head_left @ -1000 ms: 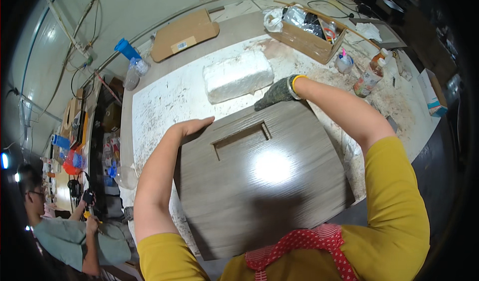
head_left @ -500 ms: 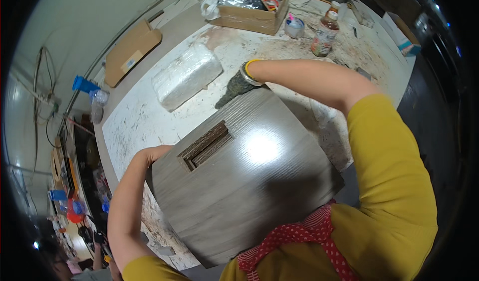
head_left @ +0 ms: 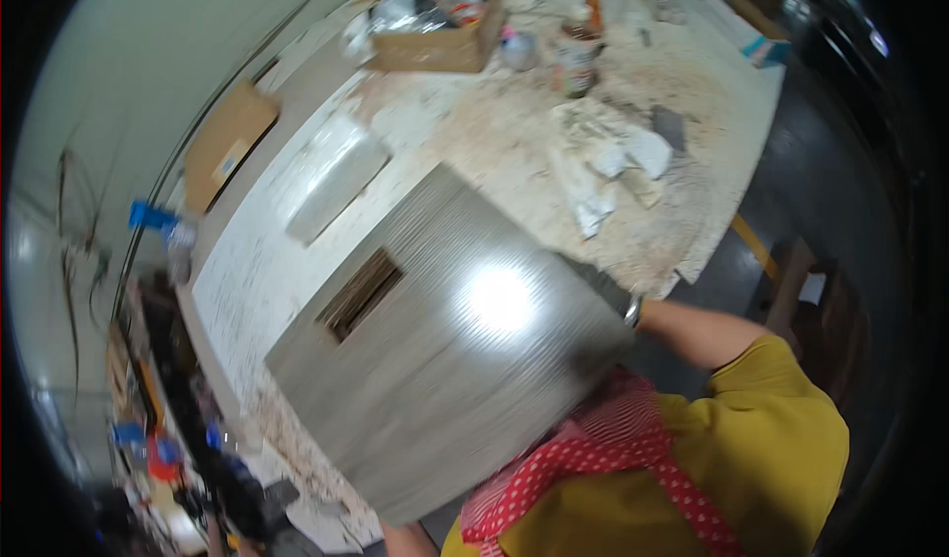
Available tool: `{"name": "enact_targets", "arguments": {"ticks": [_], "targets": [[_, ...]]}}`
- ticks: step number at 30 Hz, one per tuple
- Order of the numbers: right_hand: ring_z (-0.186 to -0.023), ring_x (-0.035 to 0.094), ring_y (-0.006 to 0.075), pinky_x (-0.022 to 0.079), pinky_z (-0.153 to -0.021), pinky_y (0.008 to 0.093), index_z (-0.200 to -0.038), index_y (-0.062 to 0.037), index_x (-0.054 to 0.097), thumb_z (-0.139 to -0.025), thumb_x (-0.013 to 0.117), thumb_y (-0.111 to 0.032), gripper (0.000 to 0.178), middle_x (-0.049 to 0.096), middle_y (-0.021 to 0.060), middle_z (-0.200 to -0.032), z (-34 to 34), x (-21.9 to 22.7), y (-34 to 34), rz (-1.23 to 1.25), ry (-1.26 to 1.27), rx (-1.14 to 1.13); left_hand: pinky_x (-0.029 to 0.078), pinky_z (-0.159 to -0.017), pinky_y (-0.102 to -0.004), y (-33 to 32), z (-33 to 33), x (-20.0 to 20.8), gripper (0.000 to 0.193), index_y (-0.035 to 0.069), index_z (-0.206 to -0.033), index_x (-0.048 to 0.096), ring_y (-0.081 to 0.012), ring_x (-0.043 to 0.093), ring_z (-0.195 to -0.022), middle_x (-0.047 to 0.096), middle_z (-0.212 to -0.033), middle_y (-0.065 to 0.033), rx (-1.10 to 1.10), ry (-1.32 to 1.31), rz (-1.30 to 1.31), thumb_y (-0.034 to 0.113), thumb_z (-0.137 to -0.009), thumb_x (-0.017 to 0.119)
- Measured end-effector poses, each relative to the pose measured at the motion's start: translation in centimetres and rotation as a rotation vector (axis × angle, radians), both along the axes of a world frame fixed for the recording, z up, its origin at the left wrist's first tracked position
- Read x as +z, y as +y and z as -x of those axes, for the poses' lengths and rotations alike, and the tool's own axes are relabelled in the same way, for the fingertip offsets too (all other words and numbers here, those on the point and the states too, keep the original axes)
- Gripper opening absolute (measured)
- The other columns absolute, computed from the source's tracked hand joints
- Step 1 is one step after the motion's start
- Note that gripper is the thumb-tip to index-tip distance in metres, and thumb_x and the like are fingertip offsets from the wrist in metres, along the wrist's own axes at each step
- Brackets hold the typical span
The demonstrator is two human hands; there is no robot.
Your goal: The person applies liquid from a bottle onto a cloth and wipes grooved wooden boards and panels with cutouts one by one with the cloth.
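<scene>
A grey wood-grain panel with a rectangular cutout lies tilted across the front of the worktable, close against my body. My right hand, in a dark glove, grips the panel's right edge, its fingertips partly behind it. At the panel's lower corner my left hand shows only near the wrist; its fingers are hidden beneath the panel. Beyond the far edge lies a block wrapped in clear film. A crumpled whitish cloth rests on the table right of the panel.
A cardboard box of odds and ends, a small cup and a bottle stand at the back of the stained white table. Cut cardboard leans at the far left. A brown box-like thing is on the right.
My right hand has gone from the panel's far edge to its right edge. My left hand has moved from the left edge to the lower corner. The panel has shifted slightly left.
</scene>
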State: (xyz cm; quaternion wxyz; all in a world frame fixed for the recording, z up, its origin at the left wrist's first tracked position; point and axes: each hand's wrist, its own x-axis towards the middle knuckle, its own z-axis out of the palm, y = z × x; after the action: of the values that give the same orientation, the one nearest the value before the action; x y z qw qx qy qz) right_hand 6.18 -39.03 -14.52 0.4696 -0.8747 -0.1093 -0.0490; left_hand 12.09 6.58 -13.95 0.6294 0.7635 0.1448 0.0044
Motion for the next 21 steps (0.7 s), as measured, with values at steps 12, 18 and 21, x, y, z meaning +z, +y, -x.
{"name": "enact_targets", "arguments": {"ticks": [12,18,21], "targets": [[-0.126,0.04,0.0207,0.029,-0.106,0.0303,-0.136,-0.001,0.035,-0.097,0.028,-0.017,0.043,0.041,0.0142,-0.137,8.9,-0.9,4.8,-0.49,0.224,-0.249,0.022,-0.106,-0.0298,-9.7,-5.5,-3.6,0.06,0.001,-0.134,0.037,-0.0215,0.035,-0.127,0.041,-0.135,-0.014,-0.283,-0.13,-0.436,0.038,-0.089,0.049],[-0.121,0.044,0.0204,0.032,-0.104,0.0304,-0.134,-0.0001,0.037,-0.096,0.029,-0.013,0.041,0.046,0.0146,-0.133,5.1,-2.0,6.4,-0.69,0.24,-0.378,0.021,-0.106,-0.0296,-4.5,-4.9,-4.8,0.06,0.0,-0.134,0.037,-0.0215,0.034,-0.128,0.041,-0.136,-0.014,-0.206,-0.129,-0.468,0.036,-0.088,0.05],[-0.119,0.046,0.0202,0.034,-0.103,0.0305,-0.134,0.0003,0.038,-0.096,0.03,-0.011,0.041,0.048,0.0148,-0.131,3.0,-1.9,6.2,-0.826,0.204,-0.516,0.021,-0.106,-0.0296,-1.3,-4.2,-4.9,0.06,0.0,-0.134,0.036,-0.0214,0.034,-0.128,0.04,-0.136,-0.0139,-0.148,-0.146,-0.441,0.034,-0.087,0.051]]}}
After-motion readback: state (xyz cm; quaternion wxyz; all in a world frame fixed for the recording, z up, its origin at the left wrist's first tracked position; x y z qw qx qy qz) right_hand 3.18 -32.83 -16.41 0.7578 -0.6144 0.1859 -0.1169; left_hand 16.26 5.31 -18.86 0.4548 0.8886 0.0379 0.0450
